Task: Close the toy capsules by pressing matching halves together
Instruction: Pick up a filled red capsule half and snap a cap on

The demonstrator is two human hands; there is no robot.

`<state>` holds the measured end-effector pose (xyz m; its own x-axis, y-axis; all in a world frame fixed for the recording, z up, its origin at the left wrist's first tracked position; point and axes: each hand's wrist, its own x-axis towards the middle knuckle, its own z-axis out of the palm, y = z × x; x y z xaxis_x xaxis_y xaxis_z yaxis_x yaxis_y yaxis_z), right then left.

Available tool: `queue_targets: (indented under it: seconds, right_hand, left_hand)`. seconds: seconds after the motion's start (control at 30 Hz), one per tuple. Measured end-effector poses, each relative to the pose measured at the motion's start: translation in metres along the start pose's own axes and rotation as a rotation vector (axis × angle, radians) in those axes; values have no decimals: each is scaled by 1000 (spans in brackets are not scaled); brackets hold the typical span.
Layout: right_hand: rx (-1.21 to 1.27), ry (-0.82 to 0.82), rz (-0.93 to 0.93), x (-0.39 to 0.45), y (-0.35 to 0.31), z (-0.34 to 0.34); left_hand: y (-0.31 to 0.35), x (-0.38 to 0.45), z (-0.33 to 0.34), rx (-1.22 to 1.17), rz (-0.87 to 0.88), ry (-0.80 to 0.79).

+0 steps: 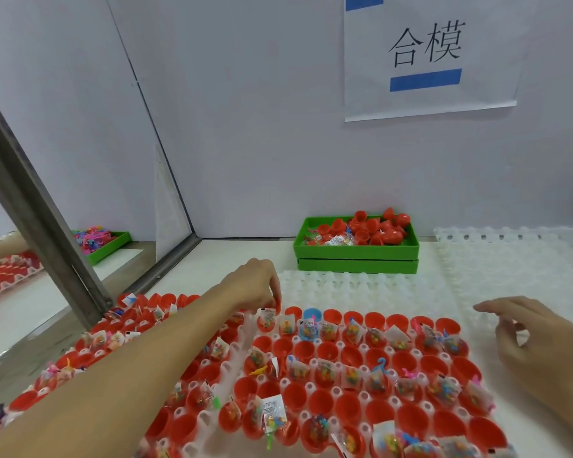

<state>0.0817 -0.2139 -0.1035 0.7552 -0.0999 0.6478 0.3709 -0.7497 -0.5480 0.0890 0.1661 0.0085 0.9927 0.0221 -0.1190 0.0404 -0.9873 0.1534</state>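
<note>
Two white trays (242, 328) lie side by side in front of me, packed with several open red capsule halves (344, 355). Many hold small bagged toys; one half is blue (312, 315). My left hand (255, 285) reaches across to the far row and pinches a red capsule half (276, 305) with its fingertips. My right hand (540, 338) hovers above the right tray's right edge, fingers loosely curled, holding nothing.
A stacked green bin (358, 254) with loose red capsule halves and toy bags stands at the back. Empty translucent trays (361, 289) lie behind and to the right. A white partition with a metal post (37, 209) borders the left; another green bin (110, 246) sits beyond it.
</note>
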Motion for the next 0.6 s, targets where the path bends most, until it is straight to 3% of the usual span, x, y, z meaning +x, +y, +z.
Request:
queue_targets:
  seconds: [0.3,0.6]
  right_hand:
    - [98,32,-64,4,-31,-13]
    - [630,-248,128,5,-82,-32]
  left_hand:
    - [36,5,-38,-76,62,-32]
    - [149,-2,-29,-140,464,-81]
